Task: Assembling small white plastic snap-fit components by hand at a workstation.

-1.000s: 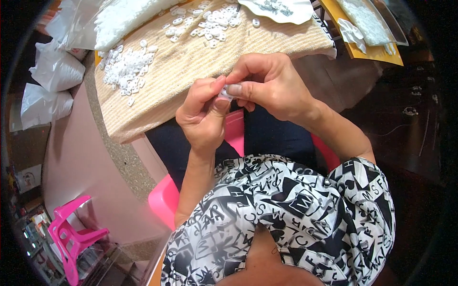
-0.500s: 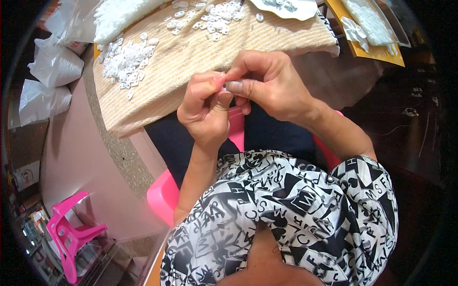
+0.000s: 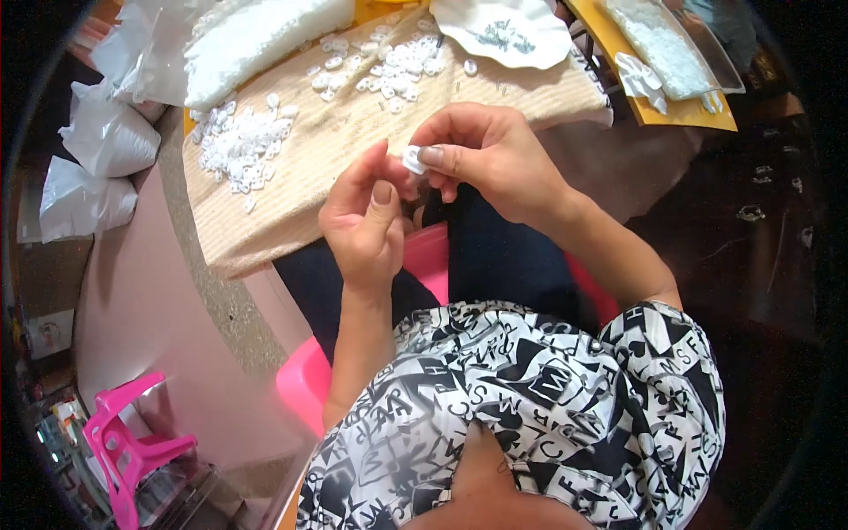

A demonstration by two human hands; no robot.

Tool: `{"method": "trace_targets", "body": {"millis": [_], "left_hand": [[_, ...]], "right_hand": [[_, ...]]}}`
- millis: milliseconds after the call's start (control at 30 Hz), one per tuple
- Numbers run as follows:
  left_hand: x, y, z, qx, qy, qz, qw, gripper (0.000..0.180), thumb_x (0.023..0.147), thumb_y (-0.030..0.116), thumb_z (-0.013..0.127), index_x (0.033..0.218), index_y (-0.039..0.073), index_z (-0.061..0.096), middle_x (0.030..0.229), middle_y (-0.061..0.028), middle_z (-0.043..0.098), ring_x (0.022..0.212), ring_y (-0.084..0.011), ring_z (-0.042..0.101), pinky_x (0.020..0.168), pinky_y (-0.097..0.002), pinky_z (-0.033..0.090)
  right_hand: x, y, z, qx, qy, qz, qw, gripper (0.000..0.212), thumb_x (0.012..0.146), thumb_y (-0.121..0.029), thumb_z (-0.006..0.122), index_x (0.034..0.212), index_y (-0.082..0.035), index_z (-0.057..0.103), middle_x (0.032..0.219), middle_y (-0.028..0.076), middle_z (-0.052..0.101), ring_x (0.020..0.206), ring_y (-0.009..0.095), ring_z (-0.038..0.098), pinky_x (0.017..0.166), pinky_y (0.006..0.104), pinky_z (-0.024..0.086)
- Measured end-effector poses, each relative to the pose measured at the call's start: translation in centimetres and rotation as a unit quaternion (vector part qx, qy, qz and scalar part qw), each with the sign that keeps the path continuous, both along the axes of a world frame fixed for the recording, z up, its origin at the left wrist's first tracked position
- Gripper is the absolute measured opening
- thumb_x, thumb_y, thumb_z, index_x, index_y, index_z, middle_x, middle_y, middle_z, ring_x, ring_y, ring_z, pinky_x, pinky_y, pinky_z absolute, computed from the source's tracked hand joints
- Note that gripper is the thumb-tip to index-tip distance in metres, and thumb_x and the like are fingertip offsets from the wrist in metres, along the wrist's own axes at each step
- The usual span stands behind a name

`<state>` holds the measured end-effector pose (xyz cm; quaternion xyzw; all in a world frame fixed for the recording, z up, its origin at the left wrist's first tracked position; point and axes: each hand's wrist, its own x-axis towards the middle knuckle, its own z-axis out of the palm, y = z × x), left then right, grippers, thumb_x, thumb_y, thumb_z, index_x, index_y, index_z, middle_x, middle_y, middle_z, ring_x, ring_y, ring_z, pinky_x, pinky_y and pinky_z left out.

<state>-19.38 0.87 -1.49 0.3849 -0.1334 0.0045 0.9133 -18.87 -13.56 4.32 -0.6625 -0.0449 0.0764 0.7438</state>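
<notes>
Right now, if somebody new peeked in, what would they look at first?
Probably the small white plastic-looking piece near the middle, pinched in the person's right hand, with the left hand close by. Next might come the heap of little white pieces on the left of the cream striped cloth. The bold black-and-white patterned shirt at the bottom is striking too.

"Was there room over the cloth-covered surface (image 3: 305, 190)?"
"Along the near edge, yes — though the left hand (image 3: 367, 216) and right hand (image 3: 495, 168) blocked its middle."
"And the far edge?"
"Crowded — a bulging bag (image 3: 265, 40) toward the far left corner, a white dish (image 3: 521, 18) toward the far right, loose pieces (image 3: 402, 69) between, another heap (image 3: 238, 148) by the left edge."
</notes>
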Motion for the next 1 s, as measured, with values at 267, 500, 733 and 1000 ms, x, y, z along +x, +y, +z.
{"method": "trace_targets", "body": {"millis": [267, 500, 733, 1000], "left_hand": [[0.6, 1.2, -0.7, 0.081, 0.045, 0.028, 0.995, 0.028, 0.083, 0.011, 0.054, 0.107, -0.004, 0.053, 0.086, -0.0097, 0.057, 0.075, -0.0162, 0.053, 0.067, -0.027, 0.044], [0.8, 0.8, -0.5, 0.136, 0.039, 0.075, 0.987, 0.027, 0.078, 0.005, 0.061, 0.102, -0.006, 0.055, 0.084, -0.0097, 0.059, 0.073, -0.014, 0.054, 0.066, -0.0238, 0.045], [1.3, 2.0, -1.1, 0.201, 0.033, 0.108, 0.973, 0.022, 0.082, 0.005, 0.054, 0.102, -0.004, 0.055, 0.081, -0.0089, 0.058, 0.072, -0.0149, 0.054, 0.066, -0.0245, 0.043], [3.0, 0.6, 0.5, 0.285, 0.038, 0.15, 0.946, 0.018, 0.078, 0.003, 0.061, 0.094, -0.005, 0.059, 0.082, -0.0027, 0.055, 0.071, -0.0083, 0.05, 0.062, -0.0199, 0.041]], "right_hand": [[11.8, -4.3, 4.3, -0.36, -0.523, -0.236, 0.736, 0.016, 0.07, -0.014, 0.054, 0.072, 0.001, 0.061, 0.067, 0.02, 0.058, 0.063, 0.03, 0.059, 0.06, 0.035, 0.045], [23.8, -9.9, 5.5, -0.675, -0.274, -0.173, 0.662, 0.016, 0.063, -0.013, 0.051, 0.068, -0.005, 0.064, 0.07, 0.018, 0.061, 0.069, 0.033, 0.06, 0.063, 0.0392, 0.047], [18.2, -16.0, 2.4, -0.709, -0.222, -0.012, 0.67, 0.012, 0.062, -0.011, 0.054, 0.062, 0.0, 0.057, 0.062, 0.02, 0.056, 0.064, 0.035, 0.058, 0.057, 0.0427, 0.043], [15.5, -18.6, -3.0, -0.679, -0.196, -0.034, 0.707, 0.019, 0.069, -0.005, 0.055, 0.087, 0.0, 0.059, 0.08, 0.02, 0.06, 0.075, 0.033, 0.058, 0.067, 0.0372, 0.045]]}}
